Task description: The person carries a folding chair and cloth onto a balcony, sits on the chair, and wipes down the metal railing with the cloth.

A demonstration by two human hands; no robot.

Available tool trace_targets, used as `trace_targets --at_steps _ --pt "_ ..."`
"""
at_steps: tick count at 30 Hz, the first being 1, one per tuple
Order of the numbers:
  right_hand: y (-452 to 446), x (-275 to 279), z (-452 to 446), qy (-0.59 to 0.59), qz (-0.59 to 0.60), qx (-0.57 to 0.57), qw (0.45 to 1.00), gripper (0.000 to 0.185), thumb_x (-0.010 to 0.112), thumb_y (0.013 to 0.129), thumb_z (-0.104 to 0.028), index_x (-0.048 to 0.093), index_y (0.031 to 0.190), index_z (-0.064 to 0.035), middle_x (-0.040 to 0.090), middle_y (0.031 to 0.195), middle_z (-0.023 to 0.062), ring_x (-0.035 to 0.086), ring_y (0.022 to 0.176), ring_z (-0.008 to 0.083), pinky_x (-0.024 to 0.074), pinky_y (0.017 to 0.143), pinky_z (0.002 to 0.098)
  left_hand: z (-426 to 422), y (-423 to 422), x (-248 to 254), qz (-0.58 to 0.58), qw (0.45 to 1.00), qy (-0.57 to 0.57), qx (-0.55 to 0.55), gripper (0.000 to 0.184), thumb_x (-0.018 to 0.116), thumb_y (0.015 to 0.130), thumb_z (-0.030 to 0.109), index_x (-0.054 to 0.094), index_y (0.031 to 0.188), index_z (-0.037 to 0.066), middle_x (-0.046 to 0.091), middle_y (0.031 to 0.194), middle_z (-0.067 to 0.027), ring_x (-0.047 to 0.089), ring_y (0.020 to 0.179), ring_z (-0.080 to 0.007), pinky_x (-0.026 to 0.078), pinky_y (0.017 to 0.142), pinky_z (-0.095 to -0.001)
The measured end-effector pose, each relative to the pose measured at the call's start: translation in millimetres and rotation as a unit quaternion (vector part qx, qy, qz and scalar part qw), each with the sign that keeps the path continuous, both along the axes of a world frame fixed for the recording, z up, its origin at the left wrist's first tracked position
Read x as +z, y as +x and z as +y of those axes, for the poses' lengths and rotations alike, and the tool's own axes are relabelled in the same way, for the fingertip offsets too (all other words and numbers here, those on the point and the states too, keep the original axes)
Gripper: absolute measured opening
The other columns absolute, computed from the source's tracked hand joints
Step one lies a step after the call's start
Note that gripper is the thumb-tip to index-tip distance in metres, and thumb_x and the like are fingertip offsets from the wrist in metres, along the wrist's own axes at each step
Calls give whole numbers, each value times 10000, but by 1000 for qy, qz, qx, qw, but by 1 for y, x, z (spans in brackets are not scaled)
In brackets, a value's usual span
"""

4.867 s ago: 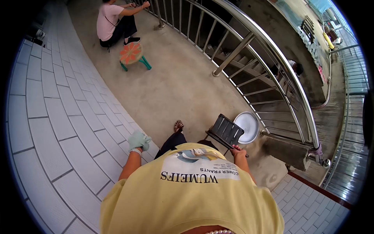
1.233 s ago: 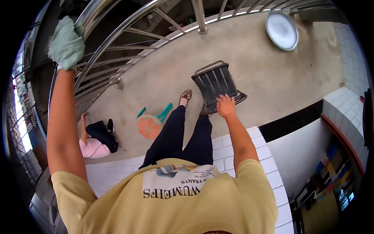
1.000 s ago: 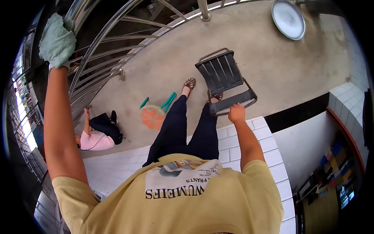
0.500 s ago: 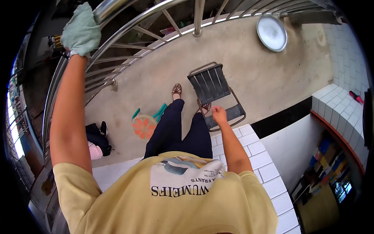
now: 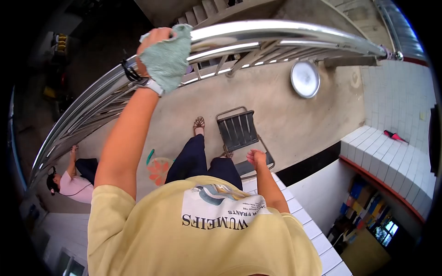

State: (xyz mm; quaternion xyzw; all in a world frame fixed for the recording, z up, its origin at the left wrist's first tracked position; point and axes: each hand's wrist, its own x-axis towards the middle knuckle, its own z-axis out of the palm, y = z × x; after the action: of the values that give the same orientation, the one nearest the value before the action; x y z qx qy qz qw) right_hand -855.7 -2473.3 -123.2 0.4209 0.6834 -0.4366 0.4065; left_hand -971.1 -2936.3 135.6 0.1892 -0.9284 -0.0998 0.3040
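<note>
We had our left hand [image 5: 146, 45] curled around a cloth [image 5: 166, 64], pressing it against the railing's [image 5: 285, 28] thick top rail, which ran off to both sides of that hand. Our right hand [image 5: 256, 158] held nothing and hung above a folding chair [image 5: 237, 131], fingers loosely bent; we could not tell whether they were pressed together. Left of that hand stood a stool [image 5: 159, 171]; beyond it, to the right, lay a basin [image 5: 305, 79].
</note>
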Motion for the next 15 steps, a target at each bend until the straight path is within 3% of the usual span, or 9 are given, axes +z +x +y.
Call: trace_targets --at_steps 4,6,11,15 --pt "-37 26 -41 -60 53 -6 997 222 444 901 -141 574 1051 -40 647 891 109 644 708 203 545 594 312 -1 -4 -3 -12 999 38 18 205 564 792 302 590 768 101 595 783 -106 594 700 -293 474 629 -406" --pt "-55 33 -64 -78 62 33 994 212 451 910 -155 584 1029 -41 651 871 102 643 695 198 544 586 307 2 -4 2 -12 997 74 7 201 574 778 284 576 748 84 587 772 -122 587 670 -304 469 604 -422" --pt "-85 32 -111 -108 93 163 976 201 481 911 -178 600 1001 -44 657 846 87 640 673 175 540 583 298 1 4 -4 78 996 22 -45 130 586 715 182 517 702 73 524 689 -95 567 624 -270 463 579 -402" --pt "-107 66 -142 -150 142 261 943 200 518 911 -197 615 991 -42 662 814 67 634 652 143 525 600 260 4 4 2 46 997 51 -45 141 575 714 193 545 759 63 558 764 -111 560 660 -288 448 603 -410"
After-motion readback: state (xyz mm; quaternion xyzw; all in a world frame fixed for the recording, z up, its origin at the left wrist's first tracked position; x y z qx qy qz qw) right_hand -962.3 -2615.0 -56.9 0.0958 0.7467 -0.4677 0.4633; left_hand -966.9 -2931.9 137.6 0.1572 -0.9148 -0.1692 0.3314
